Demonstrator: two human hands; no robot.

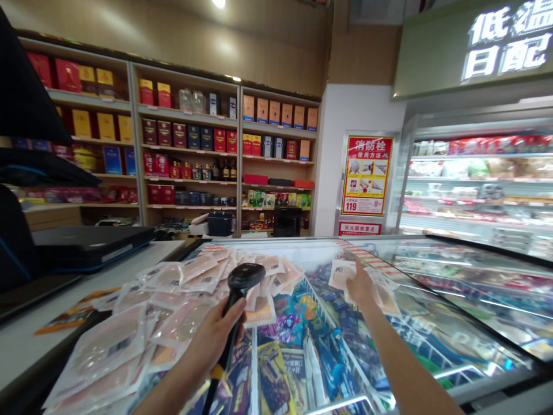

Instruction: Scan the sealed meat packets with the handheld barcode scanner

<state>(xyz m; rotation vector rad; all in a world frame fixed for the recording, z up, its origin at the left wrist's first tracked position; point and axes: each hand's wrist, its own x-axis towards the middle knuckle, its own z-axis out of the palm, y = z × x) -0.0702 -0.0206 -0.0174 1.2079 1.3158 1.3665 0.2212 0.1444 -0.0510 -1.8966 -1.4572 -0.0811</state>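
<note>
My left hand is wrapped around the handle of a black barcode scanner, its head up and its cable hanging below. Farther right, my right hand grips a flat clear plastic packet with a small printed label, just over the freezer's glass top. Another pale packet lies beside that wrist, partly hidden by it. To the left of the scanner spreads a loose pile of similar sealed packets, overlapping one another on the glass.
Beneath the glass, the chest freezer holds colourful wrapped goods in wire baskets. A counter at left bears a black device and an orange packet. Behind stand shelves of boxes and, at right, a lit chiller.
</note>
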